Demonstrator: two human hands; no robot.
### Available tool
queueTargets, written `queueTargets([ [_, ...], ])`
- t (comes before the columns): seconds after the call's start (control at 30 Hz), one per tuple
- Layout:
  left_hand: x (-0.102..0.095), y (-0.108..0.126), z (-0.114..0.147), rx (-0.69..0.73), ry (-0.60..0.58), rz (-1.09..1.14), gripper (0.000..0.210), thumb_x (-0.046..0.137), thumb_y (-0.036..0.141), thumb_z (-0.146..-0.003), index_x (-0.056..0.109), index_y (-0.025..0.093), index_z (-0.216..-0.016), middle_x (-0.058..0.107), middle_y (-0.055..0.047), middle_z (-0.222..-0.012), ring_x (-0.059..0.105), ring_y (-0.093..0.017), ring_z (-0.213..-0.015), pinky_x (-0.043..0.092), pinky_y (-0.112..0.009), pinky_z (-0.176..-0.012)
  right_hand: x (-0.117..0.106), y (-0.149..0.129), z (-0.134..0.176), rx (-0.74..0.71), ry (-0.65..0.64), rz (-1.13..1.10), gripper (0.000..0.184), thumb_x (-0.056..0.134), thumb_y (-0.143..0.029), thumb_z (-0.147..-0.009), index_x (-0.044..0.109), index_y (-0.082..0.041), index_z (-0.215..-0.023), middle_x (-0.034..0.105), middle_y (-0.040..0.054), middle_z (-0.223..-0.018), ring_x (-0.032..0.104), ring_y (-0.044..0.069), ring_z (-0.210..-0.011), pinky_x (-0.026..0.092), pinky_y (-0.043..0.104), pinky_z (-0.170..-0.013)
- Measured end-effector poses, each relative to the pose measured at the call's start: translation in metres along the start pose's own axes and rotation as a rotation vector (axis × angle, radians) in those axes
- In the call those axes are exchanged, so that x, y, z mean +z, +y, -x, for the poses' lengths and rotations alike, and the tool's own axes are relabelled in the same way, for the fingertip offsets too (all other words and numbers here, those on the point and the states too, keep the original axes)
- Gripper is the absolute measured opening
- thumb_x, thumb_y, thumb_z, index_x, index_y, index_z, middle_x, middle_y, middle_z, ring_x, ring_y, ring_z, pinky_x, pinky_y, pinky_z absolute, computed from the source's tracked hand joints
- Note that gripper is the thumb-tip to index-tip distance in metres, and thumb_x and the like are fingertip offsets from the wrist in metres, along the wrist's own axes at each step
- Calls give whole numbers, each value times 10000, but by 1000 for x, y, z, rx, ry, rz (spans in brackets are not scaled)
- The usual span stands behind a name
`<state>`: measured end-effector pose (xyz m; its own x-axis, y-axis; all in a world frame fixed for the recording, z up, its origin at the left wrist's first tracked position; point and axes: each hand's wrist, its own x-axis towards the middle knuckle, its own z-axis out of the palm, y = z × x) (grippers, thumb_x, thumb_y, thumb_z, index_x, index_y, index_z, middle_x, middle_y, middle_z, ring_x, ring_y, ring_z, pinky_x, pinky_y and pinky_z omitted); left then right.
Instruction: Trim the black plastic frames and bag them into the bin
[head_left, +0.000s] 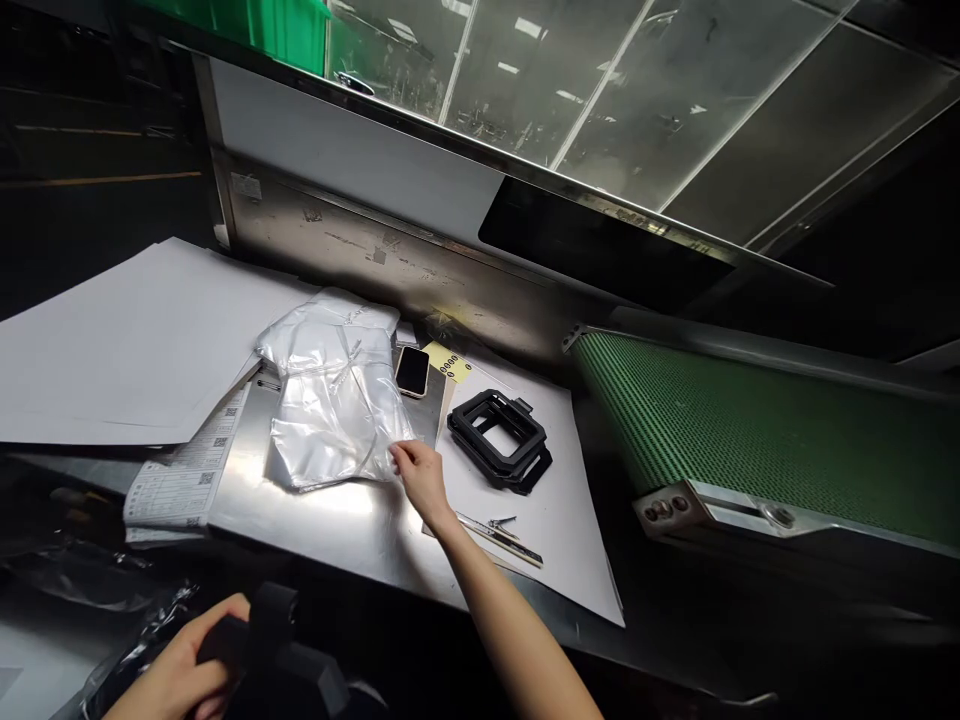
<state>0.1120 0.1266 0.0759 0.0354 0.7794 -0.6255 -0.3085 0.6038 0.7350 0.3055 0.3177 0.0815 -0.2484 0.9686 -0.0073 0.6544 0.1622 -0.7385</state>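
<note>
At the lower left, my left hand [184, 665] is closed around a dark black plastic part [281, 660], held low in front of the table's edge. Much of that part fades into shadow. My right hand [420, 480] reaches over the metal table [315, 520] and pinches the lower right corner of a stack of clear plastic bags [337, 410]. To the right of this hand, black plastic frames [487, 462] lie on a white sheet [577, 540]. A utility knife [517, 547] rests in front of them, close to my right forearm.
A phone [412, 371] and a yellow label sheet [448, 362] lie behind the bags. Large white sheets [150, 340] cover the left side, over printed papers [176, 490]. A green conveyor belt [750, 430] runs at right. A green bin [277, 30] stands on the upper shelf.
</note>
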Motion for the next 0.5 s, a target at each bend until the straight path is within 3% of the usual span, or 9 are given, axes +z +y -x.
queueTargets([
  [0.13,28,12,-11,69,-46,-47,82,564,236,-643,503,199,-683,177,132,-387,90,-33,-369,92,-170,-352,-6,-2,60,136,-50,-260,254,452,-344,-854,555,-123,-785,554,-36,-643,528,67,-519,452,225,-500],
  [0.23,52,18,-22,101,-116,-46,107,544,225,-671,522,176,-763,222,129,-388,117,-36,-370,120,-170,-359,-3,-17,98,180,-71,-411,248,483,-343,-835,550,-128,-732,515,-60,-565,498,60,-473,427,215,-479],
  [0.43,82,14,-22,104,-198,-113,94,494,185,-669,494,156,-580,244,123,-343,144,-26,-335,130,-169,-358,-4,-37,150,216,8,-589,208,701,-282,-562,538,-164,-506,499,-55,-491,414,84,-501,311,229,-495],
  [0.5,85,12,-15,96,-214,-148,75,481,145,-644,495,154,-571,261,118,-345,164,-28,-338,142,-168,-360,-5,-34,162,275,51,-681,210,698,-269,-546,530,-165,-474,492,-49,-477,399,87,-497,290,232,-491],
])
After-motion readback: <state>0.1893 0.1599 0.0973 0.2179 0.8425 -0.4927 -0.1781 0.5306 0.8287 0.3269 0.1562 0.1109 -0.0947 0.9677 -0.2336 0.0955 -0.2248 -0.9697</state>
